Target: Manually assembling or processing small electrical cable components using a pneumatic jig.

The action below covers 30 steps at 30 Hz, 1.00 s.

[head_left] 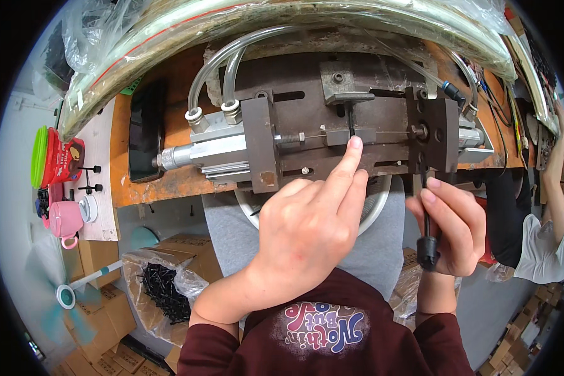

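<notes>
My left hand (310, 232) reaches over the middle of a dark metal fixture (382, 69), index finger stretched out and the other fingers partly curled. Its index fingertip touches, or is just at, a thin dark rod (351, 119) standing by a small grey block (337, 137) at the fixture's centre. In my right hand (457, 229), near the fixture's right front, a slim black rod with a thick knobbed end (428, 250) is pinched between thumb and fingers, the knob toward me. On the left of the fixture sits a silver air cylinder (216, 153).
Clear air hoses (213, 59) curve behind the fixture. A black phone-like slab (147, 128) lies at the bench's left, beyond it a pink cup (66, 218). Below left, a plastic-lined box holds many black parts (160, 291), near a fan (64, 296). Another person (548, 241) is at far right.
</notes>
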### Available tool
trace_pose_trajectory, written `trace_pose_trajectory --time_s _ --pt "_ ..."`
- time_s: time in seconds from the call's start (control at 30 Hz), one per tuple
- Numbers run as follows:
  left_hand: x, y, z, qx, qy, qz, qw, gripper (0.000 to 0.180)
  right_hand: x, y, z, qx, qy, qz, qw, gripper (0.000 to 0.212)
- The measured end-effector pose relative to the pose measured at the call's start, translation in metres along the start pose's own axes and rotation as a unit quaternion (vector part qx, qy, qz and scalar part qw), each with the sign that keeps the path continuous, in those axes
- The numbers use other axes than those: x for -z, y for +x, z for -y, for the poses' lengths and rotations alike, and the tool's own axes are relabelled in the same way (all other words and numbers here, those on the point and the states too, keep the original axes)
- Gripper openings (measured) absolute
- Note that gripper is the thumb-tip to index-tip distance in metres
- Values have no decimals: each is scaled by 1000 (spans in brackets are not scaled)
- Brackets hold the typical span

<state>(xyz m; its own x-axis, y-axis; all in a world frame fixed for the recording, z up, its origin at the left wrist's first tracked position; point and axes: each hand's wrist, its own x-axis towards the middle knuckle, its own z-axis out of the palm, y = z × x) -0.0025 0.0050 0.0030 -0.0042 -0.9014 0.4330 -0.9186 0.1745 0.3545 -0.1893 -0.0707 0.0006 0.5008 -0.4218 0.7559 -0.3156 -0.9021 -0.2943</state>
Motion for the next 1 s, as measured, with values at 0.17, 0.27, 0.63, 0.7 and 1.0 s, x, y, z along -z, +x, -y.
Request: trace_pose_trajectory --time_s 0.17,0.27,0.63,0.7,1.0 --pt "14 3 1 55 -320 -5 946 39 0 5 1 68 -60 26 996 44" --pt "19 -4 2 20 -382 -21 924 45 -1 9 9 87 -56 31 994 44" --pt "24 -18 -4 34 -378 -37 924 41 -19 14 0 117 -18 7 993 37" --pt "17 -17 0 10 -313 -69 947 40 -20 13 -2 74 -18 2 997 39" --pt "-10 -3 6 -21 -10 -49 999 29 -8 14 -6 -30 152 20 988 77"
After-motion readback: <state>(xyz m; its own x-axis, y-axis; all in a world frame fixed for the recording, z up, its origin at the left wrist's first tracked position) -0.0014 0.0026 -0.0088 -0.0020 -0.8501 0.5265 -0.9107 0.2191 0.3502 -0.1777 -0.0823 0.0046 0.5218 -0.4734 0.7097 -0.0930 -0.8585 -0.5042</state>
